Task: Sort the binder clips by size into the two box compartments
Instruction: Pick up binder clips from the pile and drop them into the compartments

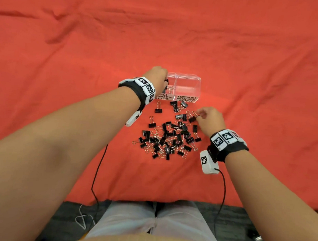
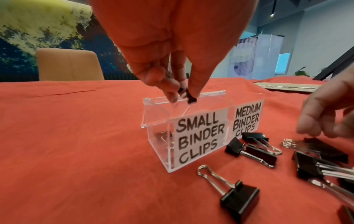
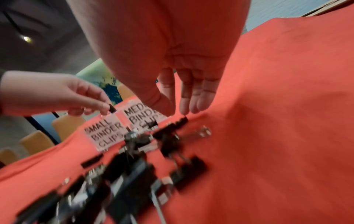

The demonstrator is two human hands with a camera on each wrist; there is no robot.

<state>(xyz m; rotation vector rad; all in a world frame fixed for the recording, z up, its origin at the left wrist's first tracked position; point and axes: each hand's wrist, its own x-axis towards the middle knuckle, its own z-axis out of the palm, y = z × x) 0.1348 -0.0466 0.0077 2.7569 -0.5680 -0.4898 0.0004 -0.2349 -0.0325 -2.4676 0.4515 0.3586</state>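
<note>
A clear two-compartment box (image 1: 188,78) stands on the red cloth, labelled SMALL BINDER CLIPS (image 2: 199,136) on the left and MEDIUM BINDER CLIPS (image 2: 246,119) on the right. My left hand (image 2: 182,94) pinches a small black clip (image 2: 191,99) just above the small compartment, which holds a few clips (image 2: 162,136). The medium compartment looks empty. My right hand (image 3: 176,112) hovers with thumb and fingers apart just over a clip (image 3: 182,120) at the far right of the pile (image 1: 168,137). It holds nothing.
Loose clips (image 1: 177,104) lie between the pile and the box front, one more (image 1: 158,108) to the left. Black cables (image 1: 97,172) trail from both wrist units to the table's near edge. A chair (image 2: 69,63) stands beyond the far side.
</note>
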